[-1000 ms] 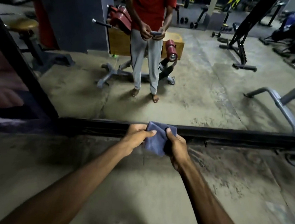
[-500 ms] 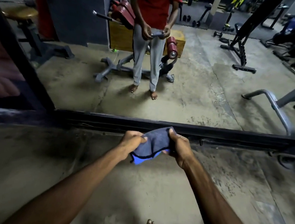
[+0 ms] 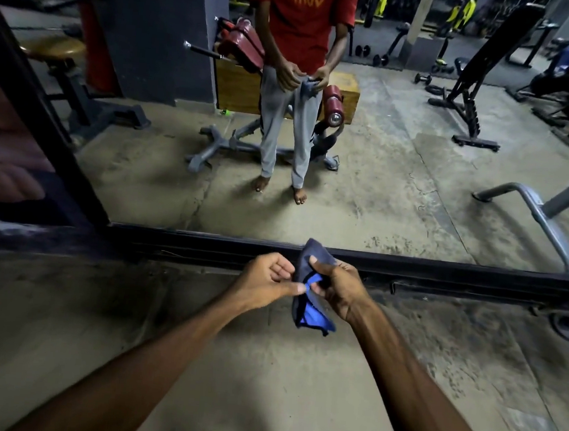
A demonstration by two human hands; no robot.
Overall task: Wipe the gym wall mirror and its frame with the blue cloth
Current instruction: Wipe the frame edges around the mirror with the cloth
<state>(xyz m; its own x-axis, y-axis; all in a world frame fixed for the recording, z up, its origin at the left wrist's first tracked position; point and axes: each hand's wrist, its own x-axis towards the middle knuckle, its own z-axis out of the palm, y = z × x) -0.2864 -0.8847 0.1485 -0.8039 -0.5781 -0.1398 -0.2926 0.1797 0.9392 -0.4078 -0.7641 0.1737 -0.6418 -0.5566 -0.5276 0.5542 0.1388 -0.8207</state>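
Note:
The blue cloth [image 3: 309,307] hangs folded between my hands, just in front of the mirror's black bottom frame [image 3: 187,244]. My right hand [image 3: 338,288] grips the cloth's upper part, thumb over its top edge. My left hand [image 3: 267,279] pinches the cloth's left edge with thumb and curled fingers. The wall mirror [image 3: 400,177] fills the upper half of the view and reflects a person in a red shirt holding the cloth at waist height. The mirror's black left frame [image 3: 44,118] slants up to the left.
Bare concrete floor [image 3: 263,368] lies under my arms. The mirror reflects a red-padded bench, a wooden box, a stool, dumbbells and black machines. A grey metal machine leg [image 3: 544,217] shows at the right in the reflection.
The cloth went from spread flat against the bottom frame to bunched and hanging vertically. My hands drew back from the frame and moved closer together, and the brighter blue inner side now shows.

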